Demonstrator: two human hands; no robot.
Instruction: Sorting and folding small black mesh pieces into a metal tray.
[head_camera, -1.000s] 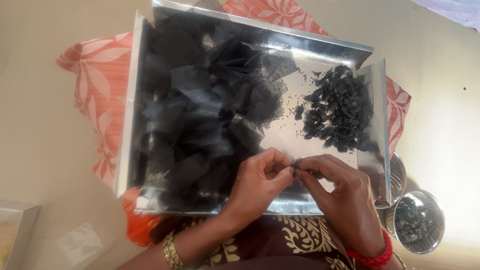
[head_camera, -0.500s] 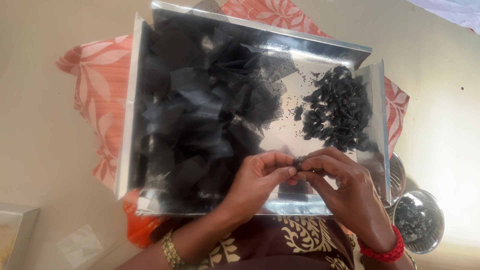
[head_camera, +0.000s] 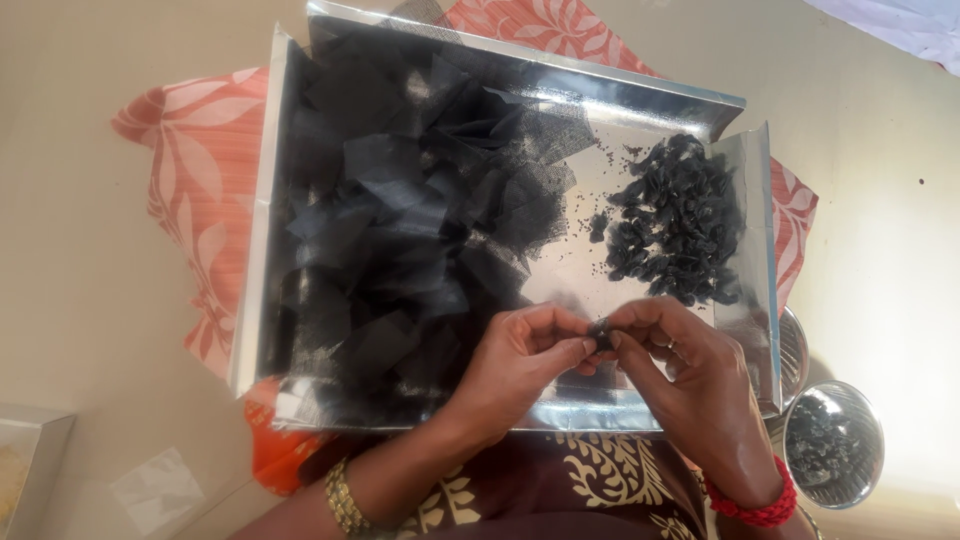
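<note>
A shallow silver tray (head_camera: 262, 200) lies before me. Its left half is heaped with several squares of black net fabric (head_camera: 400, 210). A pile of small black bundled pieces (head_camera: 678, 225) sits at its right side. Over the tray's near edge, my left hand (head_camera: 525, 360) and my right hand (head_camera: 690, 370) meet fingertip to fingertip. Both pinch one small black net piece (head_camera: 601, 333) between them. A gold bangle is on my left wrist and a red bangle on my right.
An orange-and-pink floral cloth (head_camera: 195, 170) lies under the tray on a beige floor. A small steel bowl (head_camera: 833, 443) of dark bits stands at the right, beside another steel rim (head_camera: 793, 345). A pale box corner (head_camera: 30, 470) and a clear wrapper (head_camera: 160, 490) lie bottom left.
The hands stay together over the tray's near edge, fingers shifting slightly around the small black piece. The view has moved a little.
</note>
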